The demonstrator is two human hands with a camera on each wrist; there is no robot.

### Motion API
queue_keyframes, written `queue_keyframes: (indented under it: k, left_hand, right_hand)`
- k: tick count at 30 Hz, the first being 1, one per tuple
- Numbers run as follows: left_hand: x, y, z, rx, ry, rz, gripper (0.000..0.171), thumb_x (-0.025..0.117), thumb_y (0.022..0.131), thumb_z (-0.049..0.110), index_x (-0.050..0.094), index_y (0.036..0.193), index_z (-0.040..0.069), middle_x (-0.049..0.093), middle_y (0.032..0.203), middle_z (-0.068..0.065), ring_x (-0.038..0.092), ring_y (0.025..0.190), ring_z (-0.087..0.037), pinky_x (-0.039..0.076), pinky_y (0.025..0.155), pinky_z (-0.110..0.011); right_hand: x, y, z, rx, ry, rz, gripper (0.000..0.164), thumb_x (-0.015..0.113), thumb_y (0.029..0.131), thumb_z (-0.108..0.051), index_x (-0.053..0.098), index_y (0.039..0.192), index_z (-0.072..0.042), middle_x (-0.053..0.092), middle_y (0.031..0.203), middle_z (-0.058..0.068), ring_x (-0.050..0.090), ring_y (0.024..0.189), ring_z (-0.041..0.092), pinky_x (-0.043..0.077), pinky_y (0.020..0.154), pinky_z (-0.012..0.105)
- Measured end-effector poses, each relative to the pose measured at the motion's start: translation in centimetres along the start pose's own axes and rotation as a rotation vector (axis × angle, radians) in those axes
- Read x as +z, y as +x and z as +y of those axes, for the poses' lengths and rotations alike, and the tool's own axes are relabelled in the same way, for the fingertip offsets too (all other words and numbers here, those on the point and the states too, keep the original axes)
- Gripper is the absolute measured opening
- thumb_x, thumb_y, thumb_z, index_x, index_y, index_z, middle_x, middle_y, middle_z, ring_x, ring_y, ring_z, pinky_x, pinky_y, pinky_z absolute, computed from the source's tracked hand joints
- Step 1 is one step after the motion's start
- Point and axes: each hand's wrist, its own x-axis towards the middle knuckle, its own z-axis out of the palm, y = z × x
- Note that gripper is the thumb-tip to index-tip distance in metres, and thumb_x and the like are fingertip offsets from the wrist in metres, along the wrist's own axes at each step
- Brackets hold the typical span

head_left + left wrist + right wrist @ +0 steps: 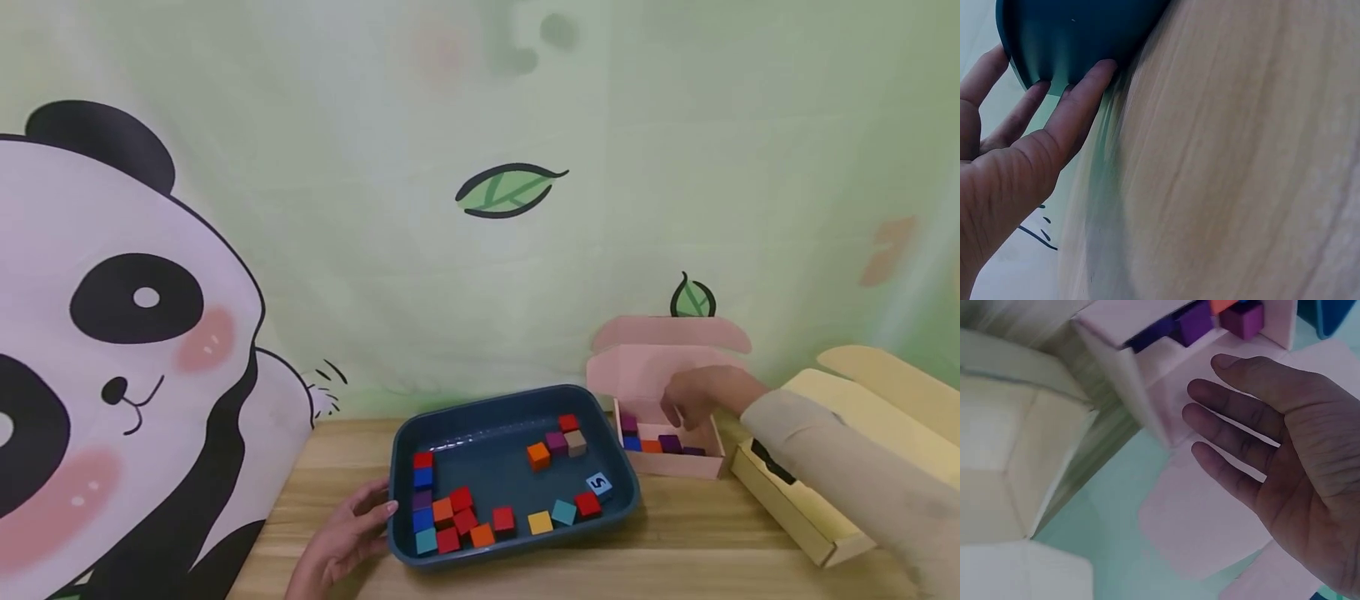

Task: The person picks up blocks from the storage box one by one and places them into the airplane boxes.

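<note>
A dark blue tray stands on the table with several coloured cubes along its left and front sides and a small group at its back right. My left hand rests against the tray's left end, its extended fingers touching the outer wall in the left wrist view. Over the open pink box hovers my right hand, holding nothing. Its fingers reach out loosely in the right wrist view. Several cubes, including a purple cube and an orange cube, lie in the pink box's front part.
An open yellow box stands right of the pink one, partly covered by my right sleeve. A black object shows at its edge. Behind everything hangs a green cloth with a panda print.
</note>
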Motion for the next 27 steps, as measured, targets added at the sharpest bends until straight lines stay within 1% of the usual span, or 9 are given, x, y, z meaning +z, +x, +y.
queue_keyframes:
  k: [4, 7, 9, 14, 15, 18, 19, 22, 27]
  left_hand:
    - [-0.1, -0.1, -0.2, -0.01, 0.007, -0.005, 0.071, 0.067, 0.1, 0.022, 0.028, 0.159, 0.005, 0.027, 0.159, -0.028, 0.061, 0.114, -0.028, 0.054, 0.099, -0.049]
    - [-0.2, -0.1, -0.2, -0.007, 0.005, -0.005, 0.072, 0.066, 0.101, 0.021, 0.027, 0.159, 0.005, 0.026, 0.159, -0.028, 0.061, 0.114, -0.028, 0.054, 0.098, -0.049]
    - [-0.1, -0.1, -0.1, -0.005, -0.002, -0.002, 0.072, 0.067, 0.1, 0.021, 0.028, 0.158, 0.004, 0.026, 0.159, -0.028, 0.061, 0.114, -0.028, 0.054, 0.098, -0.049]
    - [-0.1, 0.2, 0.0, 0.0, -0.007, -0.003, 0.073, 0.067, 0.1, 0.021, 0.028, 0.158, 0.004, 0.025, 0.16, -0.028, 0.061, 0.113, -0.028, 0.055, 0.097, -0.049]
    - [-0.2, 0.2, 0.0, 0.002, -0.007, -0.003, 0.072, 0.067, 0.1, 0.021, 0.027, 0.158, 0.004, 0.025, 0.16, -0.028, 0.061, 0.113, -0.028, 0.055, 0.097, -0.049]
    - [-0.3, 0.3, 0.0, 0.005, -0.004, -0.007, 0.072, 0.066, 0.1, 0.02, 0.027, 0.158, 0.003, 0.025, 0.16, -0.028, 0.061, 0.113, -0.027, 0.055, 0.097, -0.049]
    - [-0.3, 0.3, -0.1, 0.004, -0.005, -0.008, 0.072, 0.066, 0.101, 0.02, 0.026, 0.159, 0.004, 0.025, 0.16, -0.028, 0.061, 0.113, -0.027, 0.055, 0.097, -0.049]
    - [-0.4, 0.3, -0.1, 0.002, -0.005, -0.01, 0.072, 0.065, 0.101, 0.02, 0.026, 0.159, 0.004, 0.024, 0.16, -0.028, 0.061, 0.114, -0.028, 0.054, 0.098, -0.05]
    - [-0.4, 0.2, -0.2, 0.004, -0.006, -0.012, 0.071, 0.065, 0.101, 0.02, 0.027, 0.159, 0.005, 0.024, 0.16, -0.028, 0.061, 0.114, -0.028, 0.054, 0.098, -0.05]
  right_hand:
    - [-0.7, 0.8, -1.1, 0.003, 0.049, 0.099, 0.02, 0.076, 0.084, -0.004, 0.075, 0.092, -0.022, 0.062, 0.08, -0.011, 0.054, 0.072, 0.012, 0.054, 0.066, 0.028]
    - [-1.5, 2.2, -2.4, -0.011, 0.081, 0.16, 0.021, 0.076, 0.086, -0.006, 0.076, 0.095, -0.025, 0.064, 0.079, -0.01, 0.055, 0.072, 0.011, 0.053, 0.066, 0.027]
    - [-2.0, 3.3, -3.5, -0.019, 0.066, 0.192, 0.019, 0.077, 0.088, -0.012, 0.077, 0.095, -0.029, 0.065, 0.081, -0.012, 0.056, 0.075, 0.01, 0.053, 0.068, 0.027]
    - [-3.0, 6.3, -6.5, -0.043, 0.052, 0.211, 0.009, 0.075, 0.093, -0.022, 0.077, 0.101, -0.027, 0.067, 0.084, -0.014, 0.058, 0.074, 0.01, 0.055, 0.071, 0.028]
    - [-3.1, 6.9, -7.1, -0.047, 0.072, 0.202, 0.01, 0.074, 0.095, -0.022, 0.077, 0.104, -0.023, 0.067, 0.084, -0.012, 0.059, 0.074, 0.011, 0.056, 0.073, 0.028]
    - [-3.2, 8.8, -8.8, -0.038, 0.101, 0.202, 0.012, 0.071, 0.097, -0.022, 0.075, 0.108, -0.019, 0.068, 0.089, -0.009, 0.059, 0.077, 0.013, 0.056, 0.078, 0.03]
    - [-3.2, 9.4, -9.2, -0.035, 0.123, 0.21, 0.013, 0.07, 0.097, -0.02, 0.075, 0.108, -0.016, 0.069, 0.091, -0.006, 0.059, 0.079, 0.014, 0.056, 0.079, 0.031]
    - [-2.9, 11.0, -10.3, -0.025, 0.142, 0.24, 0.014, 0.069, 0.097, -0.017, 0.074, 0.109, -0.012, 0.07, 0.095, -0.001, 0.057, 0.082, 0.016, 0.056, 0.082, 0.033]
    - [-2.4, 12.3, -11.5, -0.016, 0.156, 0.287, 0.011, 0.069, 0.096, -0.012, 0.075, 0.104, -0.009, 0.07, 0.092, 0.001, 0.056, 0.079, 0.017, 0.056, 0.08, 0.033]
